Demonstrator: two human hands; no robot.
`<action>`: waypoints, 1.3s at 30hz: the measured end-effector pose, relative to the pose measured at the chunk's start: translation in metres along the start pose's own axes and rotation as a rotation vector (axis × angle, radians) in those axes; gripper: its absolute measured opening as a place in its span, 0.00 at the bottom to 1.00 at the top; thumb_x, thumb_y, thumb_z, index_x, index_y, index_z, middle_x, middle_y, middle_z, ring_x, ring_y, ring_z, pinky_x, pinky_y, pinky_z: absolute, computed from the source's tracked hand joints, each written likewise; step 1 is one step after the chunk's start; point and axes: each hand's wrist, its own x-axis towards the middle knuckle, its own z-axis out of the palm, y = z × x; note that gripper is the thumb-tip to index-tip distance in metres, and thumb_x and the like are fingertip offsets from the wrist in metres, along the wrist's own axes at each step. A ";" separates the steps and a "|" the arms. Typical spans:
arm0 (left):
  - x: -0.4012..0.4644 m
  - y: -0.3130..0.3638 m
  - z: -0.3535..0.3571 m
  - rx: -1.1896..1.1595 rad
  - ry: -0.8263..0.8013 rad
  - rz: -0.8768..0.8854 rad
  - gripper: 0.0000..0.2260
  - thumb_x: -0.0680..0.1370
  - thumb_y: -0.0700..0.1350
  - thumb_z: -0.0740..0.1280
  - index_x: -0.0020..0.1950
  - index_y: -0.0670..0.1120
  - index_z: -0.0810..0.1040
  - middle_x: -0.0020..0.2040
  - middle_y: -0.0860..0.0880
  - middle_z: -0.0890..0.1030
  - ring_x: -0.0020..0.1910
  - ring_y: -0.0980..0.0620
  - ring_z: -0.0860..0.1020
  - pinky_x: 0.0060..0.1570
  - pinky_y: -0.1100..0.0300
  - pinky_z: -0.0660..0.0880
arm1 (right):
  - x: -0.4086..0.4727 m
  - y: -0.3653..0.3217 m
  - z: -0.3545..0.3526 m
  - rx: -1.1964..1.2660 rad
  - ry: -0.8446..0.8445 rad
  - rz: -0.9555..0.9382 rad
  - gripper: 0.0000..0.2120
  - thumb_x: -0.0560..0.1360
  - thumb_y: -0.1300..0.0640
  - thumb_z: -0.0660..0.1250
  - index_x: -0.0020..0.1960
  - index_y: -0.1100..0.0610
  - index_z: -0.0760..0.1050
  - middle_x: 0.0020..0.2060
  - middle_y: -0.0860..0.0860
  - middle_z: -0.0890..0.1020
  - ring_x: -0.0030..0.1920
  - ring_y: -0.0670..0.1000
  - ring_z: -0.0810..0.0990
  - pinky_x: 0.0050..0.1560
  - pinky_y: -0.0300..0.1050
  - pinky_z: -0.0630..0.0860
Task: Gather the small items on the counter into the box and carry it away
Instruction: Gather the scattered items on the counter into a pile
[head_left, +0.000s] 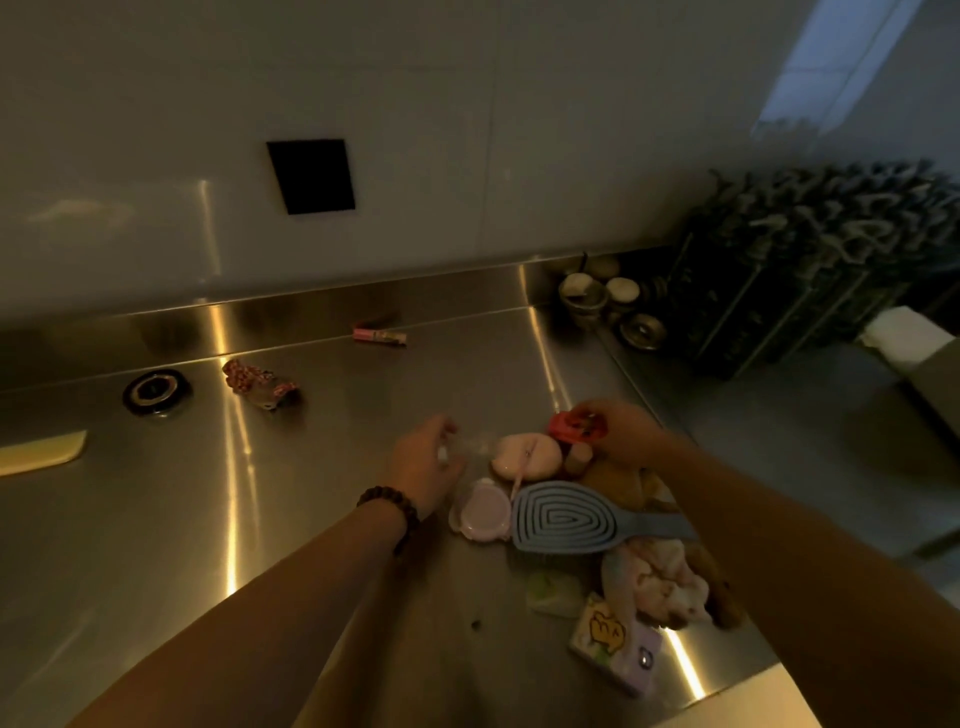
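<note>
Red clip is pinched in the right hand — light, rigid, best held by its rim. Left hand, loosely curled, holds nothing discernible.

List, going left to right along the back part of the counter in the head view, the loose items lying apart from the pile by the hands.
Yellow comb → black ring → pink hair clip → pink tube → jars in the corner.
</note>
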 end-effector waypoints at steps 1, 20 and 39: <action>0.000 0.001 0.000 -0.001 0.012 -0.011 0.14 0.74 0.46 0.69 0.58 0.50 0.72 0.55 0.49 0.77 0.48 0.53 0.73 0.46 0.61 0.70 | 0.000 0.002 0.002 -0.031 -0.016 0.001 0.16 0.71 0.53 0.70 0.59 0.50 0.77 0.53 0.50 0.81 0.50 0.48 0.77 0.54 0.42 0.72; 0.008 0.015 0.007 -0.070 -0.093 0.084 0.15 0.71 0.43 0.72 0.56 0.48 0.75 0.54 0.49 0.76 0.51 0.53 0.74 0.49 0.61 0.70 | 0.025 -0.019 -0.010 -0.016 -0.024 -0.020 0.18 0.73 0.57 0.68 0.62 0.50 0.74 0.62 0.50 0.77 0.61 0.49 0.75 0.58 0.45 0.73; 0.054 -0.127 -0.116 0.284 0.412 -0.132 0.32 0.72 0.52 0.70 0.71 0.42 0.64 0.72 0.41 0.63 0.73 0.43 0.56 0.72 0.53 0.53 | 0.173 -0.202 0.069 -0.158 -0.096 -0.499 0.23 0.71 0.61 0.69 0.65 0.59 0.73 0.58 0.62 0.77 0.60 0.59 0.75 0.56 0.43 0.69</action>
